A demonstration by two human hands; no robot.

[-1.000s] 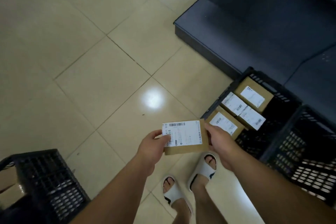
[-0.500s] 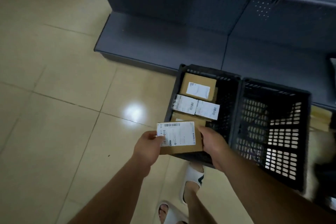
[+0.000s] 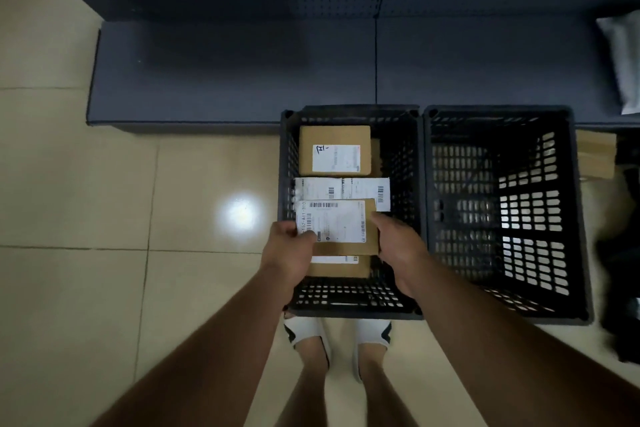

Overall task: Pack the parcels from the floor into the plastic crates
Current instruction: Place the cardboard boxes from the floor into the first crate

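Two black plastic crates are sitting side by side on the tiled floor: the right crate and the left crate, which is holding labelled parcels. Above it, the left hand and right hand are gripping a cardboard parcel by its sides.

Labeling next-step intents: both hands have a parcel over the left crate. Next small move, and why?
Probably lower it straight down and let go. The left hand and right hand grip the parcel by its side edges, directly above the left crate. Parcels already lie under it, so it would likely stack on top rather than reach the floor.
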